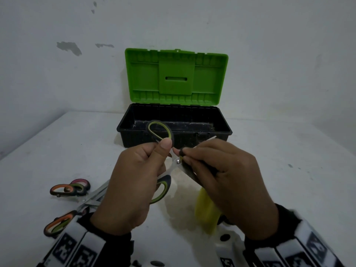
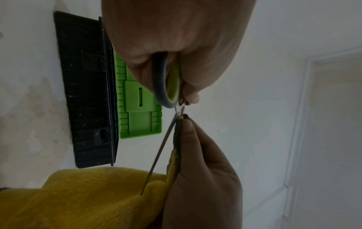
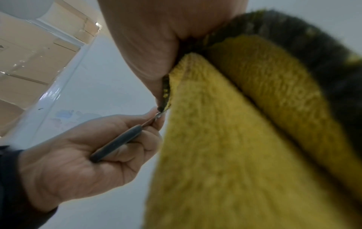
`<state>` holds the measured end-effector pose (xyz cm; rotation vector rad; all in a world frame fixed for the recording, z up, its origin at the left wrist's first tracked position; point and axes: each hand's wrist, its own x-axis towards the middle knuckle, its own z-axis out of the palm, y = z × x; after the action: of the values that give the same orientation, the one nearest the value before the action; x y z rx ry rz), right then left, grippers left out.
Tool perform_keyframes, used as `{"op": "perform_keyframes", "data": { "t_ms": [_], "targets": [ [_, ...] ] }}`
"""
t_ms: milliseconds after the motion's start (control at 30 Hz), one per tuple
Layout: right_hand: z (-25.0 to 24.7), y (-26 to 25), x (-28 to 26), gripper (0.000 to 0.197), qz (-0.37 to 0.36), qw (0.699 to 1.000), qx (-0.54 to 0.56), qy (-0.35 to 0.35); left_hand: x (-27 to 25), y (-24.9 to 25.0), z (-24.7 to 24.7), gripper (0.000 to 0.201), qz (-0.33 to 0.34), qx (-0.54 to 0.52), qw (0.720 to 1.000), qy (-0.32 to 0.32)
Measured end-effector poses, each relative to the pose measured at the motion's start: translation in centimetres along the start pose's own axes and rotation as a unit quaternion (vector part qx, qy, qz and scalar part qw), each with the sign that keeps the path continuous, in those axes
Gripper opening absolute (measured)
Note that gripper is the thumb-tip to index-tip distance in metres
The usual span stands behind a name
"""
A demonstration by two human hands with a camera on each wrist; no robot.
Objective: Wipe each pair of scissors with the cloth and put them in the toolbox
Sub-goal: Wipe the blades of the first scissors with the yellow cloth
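Observation:
My left hand (image 1: 138,176) grips a pair of green-and-grey handled scissors (image 1: 160,132) by a handle (image 2: 168,86), blades spread apart. My right hand (image 1: 221,170) pinches a yellow cloth (image 1: 205,211) folded round one blade near the pivot (image 1: 178,161). The free blade (image 2: 156,156) points down toward the hanging cloth (image 2: 84,196). In the right wrist view the cloth (image 3: 225,147) fills the right side and the left hand (image 3: 82,156) holds the grey handle (image 3: 115,144). The toolbox (image 1: 174,130) stands open behind, black base, green lid (image 1: 176,76) upright.
Several more scissors with orange, pink and green handles (image 1: 69,188) lie on the white table (image 1: 57,143) at the left, partly under my left wrist. A white wall stands right behind the toolbox. A door frame (image 2: 299,108) shows in the left wrist view.

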<state>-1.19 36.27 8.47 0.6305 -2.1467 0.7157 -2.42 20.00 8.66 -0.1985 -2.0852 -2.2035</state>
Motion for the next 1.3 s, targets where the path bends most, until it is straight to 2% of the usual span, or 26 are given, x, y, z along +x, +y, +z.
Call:
{"op": "perform_keyframes", "data": {
  "t_ms": [133, 267, 400, 567, 700, 867, 1000, 1133, 1300],
  "targets": [
    [-0.5, 0.7, 0.1, 0.013, 0.033, 0.999, 0.002, 0.041, 0.0, -0.1, -0.2, 0.037, 0.002, -0.011, 1.000, 0.002],
    [0.0, -0.3, -0.5, 0.011, 0.015, 1.000, 0.014, 0.016, -0.2, -0.1, -0.3, 0.039, 0.002, -0.020, 1.000, 0.003],
    [-0.7, 0.4, -0.1, 0.007, 0.053, 0.997, 0.005, 0.053, -0.2, 0.0, -0.3, 0.037, -0.001, -0.028, 1.000, 0.007],
    [-0.1, -0.6, -0.1, 0.006, 0.045, 0.998, 0.018, 0.034, -0.1, 0.3, -0.3, 0.035, -0.002, -0.030, 1.000, 0.009],
    [-0.6, 0.1, 0.2, 0.002, 0.079, 0.994, 0.003, 0.074, -0.1, 0.2, -0.3, 0.036, -0.005, -0.039, 0.999, 0.009],
    [-0.4, -0.5, 0.0, 0.004, 0.051, 0.998, 0.015, 0.038, -0.1, 0.3, -0.6, 0.037, -0.010, -0.052, 0.999, 0.001],
    [-1.2, 0.4, 0.4, 0.002, 0.086, 0.992, 0.002, 0.088, 0.0, 0.3, -0.7, 0.037, -0.018, -0.060, 0.998, -0.014],
    [-0.8, -0.4, 0.0, 0.003, 0.054, 0.997, 0.007, 0.060, 0.1, 0.3, -1.0, 0.038, -0.036, -0.089, 0.995, -0.024],
    [-1.7, 0.5, 0.2, 0.004, 0.080, 0.993, 0.005, 0.083, 0.0, 0.3, -0.9, 0.036, -0.042, -0.088, 0.995, -0.032]
  ]
}}
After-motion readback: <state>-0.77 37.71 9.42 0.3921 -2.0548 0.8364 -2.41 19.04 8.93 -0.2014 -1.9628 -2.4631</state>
